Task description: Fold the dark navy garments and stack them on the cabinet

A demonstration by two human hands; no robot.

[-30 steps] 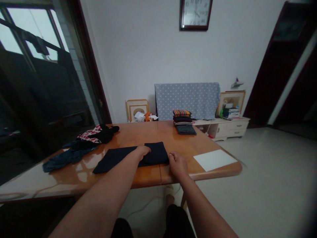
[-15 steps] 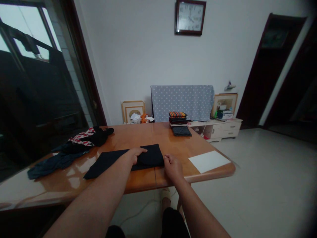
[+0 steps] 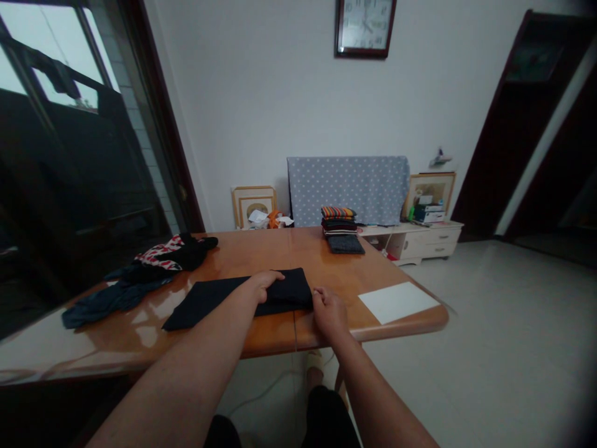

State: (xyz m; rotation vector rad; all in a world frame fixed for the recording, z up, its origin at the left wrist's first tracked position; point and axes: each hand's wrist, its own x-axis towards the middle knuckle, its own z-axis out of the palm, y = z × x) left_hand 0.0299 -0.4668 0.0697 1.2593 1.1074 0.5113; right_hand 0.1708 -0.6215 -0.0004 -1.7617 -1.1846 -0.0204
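A folded navy garment [image 3: 290, 291] lies near the desk's [image 3: 247, 249] front edge, likely light, soft, best taken by its corners. My left hand [image 3: 265, 284] rests half-open on it; my curled right hand [image 3: 329, 312] seems to pinch its right edge.

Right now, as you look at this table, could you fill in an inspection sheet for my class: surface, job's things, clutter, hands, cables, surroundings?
Surface: glossy wooden table, with a seam across it.
Job's things: dark cloth, folded, lying on the table.
Clutter: crumpled clothes at left; folded stack toward the far edge; white sheet at right.
Hands: left hand on the cloth; right hand curled at its right end, grip unclear.
Cables: apparent thin cord on the floor.
Surroundings: wall clock; white cabinet.
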